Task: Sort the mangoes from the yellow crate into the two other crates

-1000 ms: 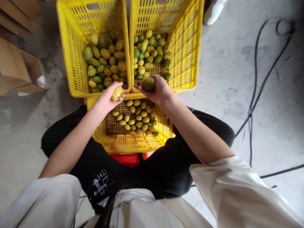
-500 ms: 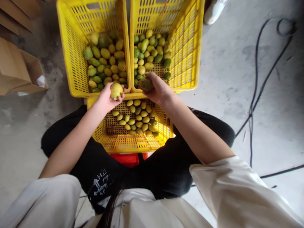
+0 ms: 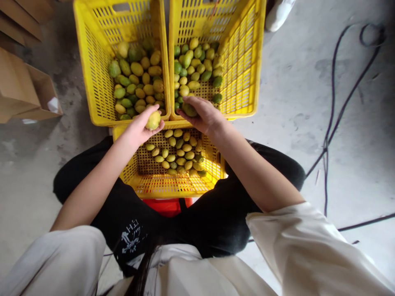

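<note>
Two fruits are in hand. Compared with half a second ago, the right hand (image 3: 203, 115) has rolled inward, its thumb covering more of the darker fruit (image 3: 189, 110); the left hand (image 3: 142, 125) has turned the yellow fruit (image 3: 154, 120) to present another side. Consequence: neither piece has been let go, and the crate contents appear unchanged. The left hand, fingers curled about its fruit, is over the near right corner of the left crate (image 3: 95, 65); the right, gripping its own, is over the near left corner of the right crate (image 3: 240, 74). The near crate (image 3: 175, 194), also holding loose fruit (image 3: 180, 153), sits between the knees, a red object (image 3: 165, 207) showing past its near edge. Grey floor (image 3: 286, 107), scuffed; cardboard boxes (image 3: 18, 82) left, black cable (image 3: 326, 149) right, one white shoe (image 3: 279, 15) beside the right crate's right edge.
</note>
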Available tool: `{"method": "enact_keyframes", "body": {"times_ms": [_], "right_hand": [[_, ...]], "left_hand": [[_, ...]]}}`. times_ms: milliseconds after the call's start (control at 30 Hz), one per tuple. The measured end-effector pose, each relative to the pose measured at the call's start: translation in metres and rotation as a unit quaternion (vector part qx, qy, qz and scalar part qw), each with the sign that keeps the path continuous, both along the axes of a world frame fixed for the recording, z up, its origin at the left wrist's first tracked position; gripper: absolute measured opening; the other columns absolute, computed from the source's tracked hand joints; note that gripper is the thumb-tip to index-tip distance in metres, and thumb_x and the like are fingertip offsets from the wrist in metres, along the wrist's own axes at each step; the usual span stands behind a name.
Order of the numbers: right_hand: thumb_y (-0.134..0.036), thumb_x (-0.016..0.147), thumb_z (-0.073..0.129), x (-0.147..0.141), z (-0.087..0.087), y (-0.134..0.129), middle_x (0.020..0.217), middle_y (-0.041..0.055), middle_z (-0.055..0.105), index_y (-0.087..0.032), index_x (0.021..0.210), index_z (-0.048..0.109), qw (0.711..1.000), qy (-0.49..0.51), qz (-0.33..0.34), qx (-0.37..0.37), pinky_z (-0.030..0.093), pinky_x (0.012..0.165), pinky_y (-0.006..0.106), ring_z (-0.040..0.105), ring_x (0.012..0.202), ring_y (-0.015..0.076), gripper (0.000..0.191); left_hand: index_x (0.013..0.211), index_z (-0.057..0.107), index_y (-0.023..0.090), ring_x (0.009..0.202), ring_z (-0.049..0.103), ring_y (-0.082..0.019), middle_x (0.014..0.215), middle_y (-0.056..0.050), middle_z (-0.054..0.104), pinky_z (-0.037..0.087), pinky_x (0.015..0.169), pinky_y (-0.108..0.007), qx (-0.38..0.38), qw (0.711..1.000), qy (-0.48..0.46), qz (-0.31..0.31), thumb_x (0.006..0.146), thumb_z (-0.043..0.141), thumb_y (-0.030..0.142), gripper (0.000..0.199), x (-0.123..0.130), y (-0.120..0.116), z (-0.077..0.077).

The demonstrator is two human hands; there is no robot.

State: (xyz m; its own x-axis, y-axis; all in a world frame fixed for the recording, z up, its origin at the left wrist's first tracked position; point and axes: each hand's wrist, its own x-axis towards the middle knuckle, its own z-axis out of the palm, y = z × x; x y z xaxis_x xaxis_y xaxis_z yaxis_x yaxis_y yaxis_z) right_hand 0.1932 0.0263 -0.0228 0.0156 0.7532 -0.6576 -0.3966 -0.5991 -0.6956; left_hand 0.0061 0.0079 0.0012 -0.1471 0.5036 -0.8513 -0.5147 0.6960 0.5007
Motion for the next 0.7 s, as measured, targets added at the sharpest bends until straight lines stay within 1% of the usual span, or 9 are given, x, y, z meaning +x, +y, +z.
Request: {"method": "enact_keyframes", "body": {"times_ms": [67,133,200,267,367,467,600,700], "right_hand": [[-0.035,0.116,0.079,0.002,-0.005,0.002,0.105,0.0043,0.08,-0.025,0.099,0.068,1.0,-0.005,0.002,-0.018,0.077,0.105,0.038,0.083,0.127,0.0244,0.022],[-0.043,0.119,0.073,0.004,-0.01,0.005,0.108,0.008,0.083,-0.023,0.099,0.068,0.999,-0.014,0.022,-0.036,0.076,0.102,0.042,0.085,0.128,0.0288,0.029],[-0.046,0.118,0.073,0.005,-0.013,0.006,0.11,0.0107,0.085,-0.022,0.099,0.068,0.998,-0.028,0.043,-0.035,0.075,0.1,0.045,0.087,0.126,0.0325,0.031],[-0.042,0.113,0.076,0.006,-0.014,0.006,0.11,0.0106,0.086,-0.021,0.101,0.07,0.998,-0.032,0.049,-0.026,0.075,0.099,0.045,0.088,0.122,0.0325,0.025],[-0.034,0.112,0.072,0.006,-0.016,0.003,0.11,0.008,0.084,-0.021,0.105,0.073,0.999,-0.01,0.043,-0.026,0.074,0.098,0.042,0.087,0.12,0.0288,0.015],[-0.032,0.116,0.064,0.006,-0.016,0.002,0.113,0.0068,0.083,-0.022,0.109,0.073,0.999,0.001,0.031,-0.04,0.075,0.099,0.042,0.086,0.124,0.0271,0.015],[-0.028,0.117,0.06,0.004,-0.014,0.003,0.118,0.0077,0.082,-0.022,0.109,0.073,0.998,-0.004,0.022,-0.061,0.075,0.102,0.043,0.083,0.13,0.0272,0.017],[-0.022,0.113,0.059,0.004,-0.016,0.006,0.117,0.0088,0.081,-0.021,0.104,0.072,0.998,-0.003,0.008,-0.065,0.075,0.102,0.044,0.081,0.132,0.0281,0.015]], "left_hand": [[0.117,0.076,0.026,0.071,0.075,-0.014,0.086,0.001,0.077,0.072,0.074,-0.025,-0.018,1.0,-0.007,0.013,0.108,0.093,0.034,0.02,0.002,0.0,0.002],[0.118,0.076,0.025,0.071,0.076,-0.016,0.083,0.0,0.075,0.071,0.072,-0.026,-0.042,0.999,-0.013,0.022,0.115,0.085,0.041,0.019,0.002,0.001,0.001],[0.121,0.076,0.024,0.073,0.077,-0.019,0.084,-0.003,0.075,0.07,0.069,-0.027,-0.065,0.998,-0.014,0.024,0.12,0.075,0.045,0.021,0.001,0.002,0.0],[0.125,0.076,0.024,0.077,0.079,-0.02,0.087,-0.005,0.077,0.07,0.07,-0.028,-0.072,0.997,-0.011,0.027,0.123,0.067,0.045,0.024,-0.001,0.003,-0.001],[0.132,0.075,0.026,0.08,0.078,-0.021,0.093,-0.005,0.08,0.072,0.074,-0.031,-0.061,0.997,-0.009,0.035,0.123,0.064,0.041,0.021,-0.003,0.004,-0.002],[0.135,0.075,0.026,0.083,0.079,-0.022,0.098,-0.006,0.081,0.072,0.075,-0.032,-0.054,0.998,-0.021,0.022,0.122,0.061,0.037,0.022,-0.004,0.004,-0.002],[0.135,0.076,0.024,0.09,0.081,-0.022,0.103,-0.008,0.08,0.067,0.07,-0.025,-0.053,0.998,-0.028,0.011,0.126,0.054,0.038,0.028,-0.007,0.003,-0.005],[0.136,0.075,0.027,0.097,0.083,-0.023,0.108,-0.009,0.082,0.07,0.073,-0.027,-0.037,0.999,-0.013,0.021,0.124,0.06,0.04,0.023,-0.011,0.004,-0.01]]}}
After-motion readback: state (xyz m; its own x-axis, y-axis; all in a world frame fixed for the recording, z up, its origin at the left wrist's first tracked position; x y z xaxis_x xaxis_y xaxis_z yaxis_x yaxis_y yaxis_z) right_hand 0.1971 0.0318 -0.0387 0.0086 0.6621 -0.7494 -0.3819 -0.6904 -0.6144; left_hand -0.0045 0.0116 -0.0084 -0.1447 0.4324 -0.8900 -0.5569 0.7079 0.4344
